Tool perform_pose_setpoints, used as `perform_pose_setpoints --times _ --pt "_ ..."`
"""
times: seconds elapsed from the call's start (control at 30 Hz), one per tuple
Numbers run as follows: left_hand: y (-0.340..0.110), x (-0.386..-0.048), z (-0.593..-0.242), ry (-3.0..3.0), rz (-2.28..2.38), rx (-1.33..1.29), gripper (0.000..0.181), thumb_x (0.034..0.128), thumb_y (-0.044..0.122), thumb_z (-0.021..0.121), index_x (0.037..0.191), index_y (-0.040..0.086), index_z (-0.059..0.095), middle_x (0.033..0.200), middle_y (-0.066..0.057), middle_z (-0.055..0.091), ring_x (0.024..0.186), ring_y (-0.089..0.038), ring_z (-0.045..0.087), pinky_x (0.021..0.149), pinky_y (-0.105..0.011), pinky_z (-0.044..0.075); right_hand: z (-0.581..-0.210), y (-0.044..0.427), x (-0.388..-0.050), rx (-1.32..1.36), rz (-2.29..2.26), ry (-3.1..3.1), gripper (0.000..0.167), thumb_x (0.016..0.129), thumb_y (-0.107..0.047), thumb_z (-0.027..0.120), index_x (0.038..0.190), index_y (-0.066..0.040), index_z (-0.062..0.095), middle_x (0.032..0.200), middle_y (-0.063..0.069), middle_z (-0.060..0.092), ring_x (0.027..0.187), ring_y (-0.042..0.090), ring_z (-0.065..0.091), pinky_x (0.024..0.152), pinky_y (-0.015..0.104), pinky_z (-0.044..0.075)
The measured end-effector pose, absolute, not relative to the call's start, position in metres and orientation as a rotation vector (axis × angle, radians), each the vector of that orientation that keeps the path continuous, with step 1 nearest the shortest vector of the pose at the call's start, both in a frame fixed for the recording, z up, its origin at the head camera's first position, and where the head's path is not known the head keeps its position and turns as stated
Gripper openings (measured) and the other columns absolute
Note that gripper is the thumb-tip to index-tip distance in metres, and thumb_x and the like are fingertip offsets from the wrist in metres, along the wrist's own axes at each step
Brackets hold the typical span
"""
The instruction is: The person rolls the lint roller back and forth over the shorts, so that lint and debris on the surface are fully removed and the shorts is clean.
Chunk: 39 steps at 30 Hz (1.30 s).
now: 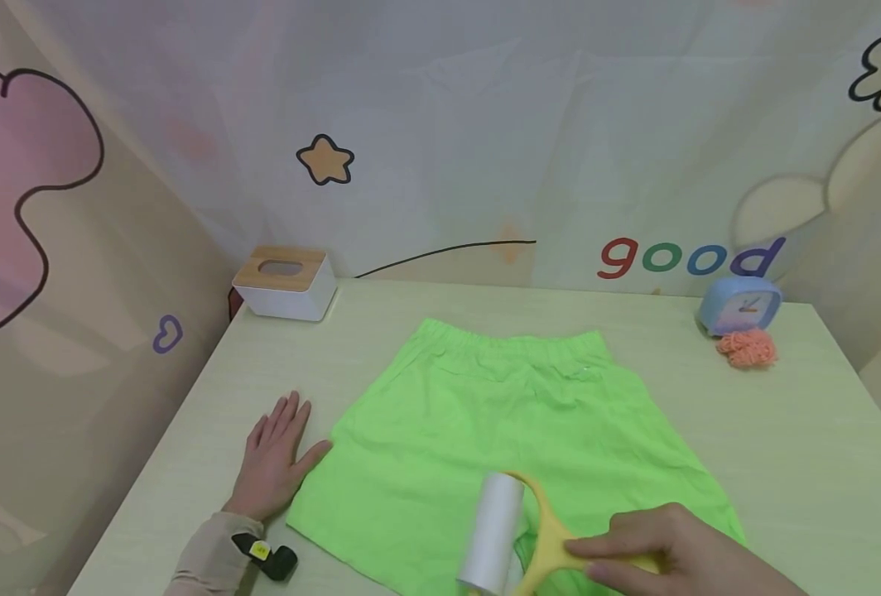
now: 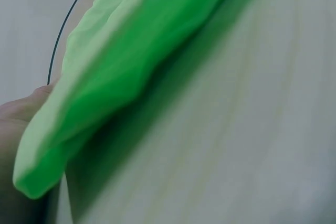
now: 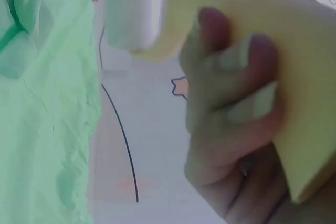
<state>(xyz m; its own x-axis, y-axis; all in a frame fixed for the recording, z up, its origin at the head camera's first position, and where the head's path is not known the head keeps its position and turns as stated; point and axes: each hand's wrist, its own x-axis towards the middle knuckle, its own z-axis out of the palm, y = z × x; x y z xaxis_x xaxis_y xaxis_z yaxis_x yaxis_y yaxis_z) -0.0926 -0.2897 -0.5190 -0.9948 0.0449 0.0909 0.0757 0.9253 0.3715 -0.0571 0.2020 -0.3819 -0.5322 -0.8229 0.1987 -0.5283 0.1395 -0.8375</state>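
Bright green shorts (image 1: 485,414) lie spread on the table, waistband toward the back wall. My left hand (image 1: 272,463) rests flat on the tabletop at their left side, fingers extended, thumb touching the edge of the cloth. In the left wrist view, the hem (image 2: 105,93) fills the upper left, and only part of that hand shows. My right hand (image 1: 679,546) grips the yellow handle of a lint roller (image 1: 491,530) over the lower part of the shorts. The right wrist view shows fingers (image 3: 231,93) curled round the handle and the white roll at upper left.
A white tissue box (image 1: 284,285) with a wooden lid stands at the table's back left. At the back right are a blue clock (image 1: 742,305) and a coral-coloured bundle of yarn-like material (image 1: 748,348). A printed cloth backdrop (image 1: 440,149) rises behind the table.
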Motion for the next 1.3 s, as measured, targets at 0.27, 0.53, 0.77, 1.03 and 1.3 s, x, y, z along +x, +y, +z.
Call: perform_pose_setpoints --times 0.27,0.53,0.77,1.03,1.3 --pt "-0.291 -0.092 -0.521 -2.967 -0.585 -0.117 0.078 0.0962 0.053 0.051 0.151 0.001 0.031 0.159 -0.02 0.019 0.146 -0.037 0.012 0.114 -0.057 0.008 -0.383 0.144 -0.063 -0.983 -1.378 2.182 0.04 0.095 -0.026 0.064 0.135 -0.026 0.06 0.096 -0.011 0.066 0.076 0.007 0.058 0.065 0.023 0.05" --pt "-0.29 -0.09 -0.526 -2.962 -0.594 -0.127 0.076 0.0967 0.051 0.052 0.151 0.002 0.031 0.159 -0.018 0.019 0.147 -0.035 0.011 0.114 -0.055 0.008 -0.428 0.066 -0.078 -1.198 -1.312 2.213 0.063 0.084 -0.02 0.073 0.143 -0.025 0.05 0.089 -0.013 0.054 0.07 0.0 0.046 0.063 0.017 0.047" --pt "-0.288 -0.089 -0.525 -2.944 -0.539 -0.157 0.068 0.0958 0.031 0.06 0.15 -0.001 0.033 0.158 -0.02 0.021 0.146 -0.036 0.014 0.114 -0.055 0.01 -0.441 0.037 -0.087 -1.167 -1.424 2.227 0.062 0.082 -0.007 0.068 0.141 -0.017 0.053 0.093 -0.009 0.057 0.071 0.002 0.048 0.062 0.019 0.048" --pt "-0.289 -0.093 -0.524 -2.945 -0.509 -0.161 0.07 0.0969 0.035 0.058 0.151 0.0 0.03 0.159 -0.018 0.019 0.147 -0.035 0.012 0.115 -0.054 0.009 -0.445 0.033 -0.095 -1.146 -1.36 2.233 0.059 0.083 -0.011 0.067 0.14 -0.016 0.054 0.09 -0.009 0.056 0.069 0.002 0.048 0.063 0.019 0.048" --pt "-0.293 -0.091 -0.524 -2.943 -0.525 -0.155 0.067 0.0965 0.03 0.058 0.15 -0.001 0.032 0.158 -0.02 0.02 0.146 -0.036 0.014 0.114 -0.054 0.009 -0.448 0.026 -0.1 -1.176 -1.358 2.203 0.058 0.085 -0.015 0.068 0.141 -0.015 0.053 0.085 -0.009 0.055 0.066 0.002 0.047 0.06 0.019 0.048"
